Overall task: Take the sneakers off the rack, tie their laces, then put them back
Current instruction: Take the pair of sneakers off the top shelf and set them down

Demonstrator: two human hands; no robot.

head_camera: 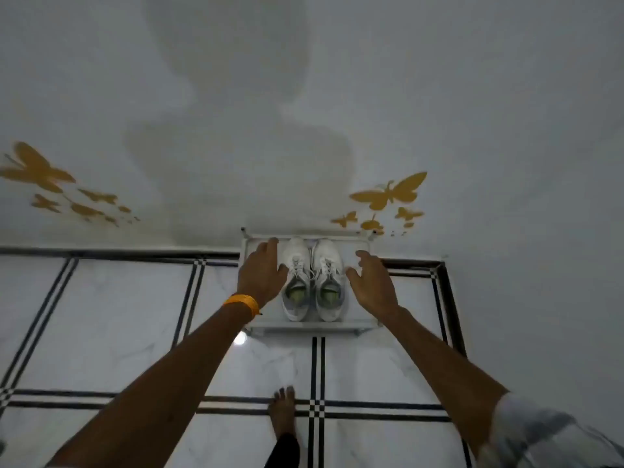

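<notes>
Two white sneakers stand side by side on a low white rack (304,325) against the wall, toes toward the wall. The left sneaker (295,278) and the right sneaker (328,282) both show loose, untied laces. My left hand (261,276), with an orange band at the wrist, hovers open just left of the left sneaker, fingers spread. On the other side, my right hand (369,283) is open beside the right sneaker. Neither hand holds a shoe.
The rack stands on a white marble floor with black inlaid lines (317,366). A white wall with golden butterfly stickers (388,195) rises behind it. My bare foot (283,413) stands on the floor below the rack.
</notes>
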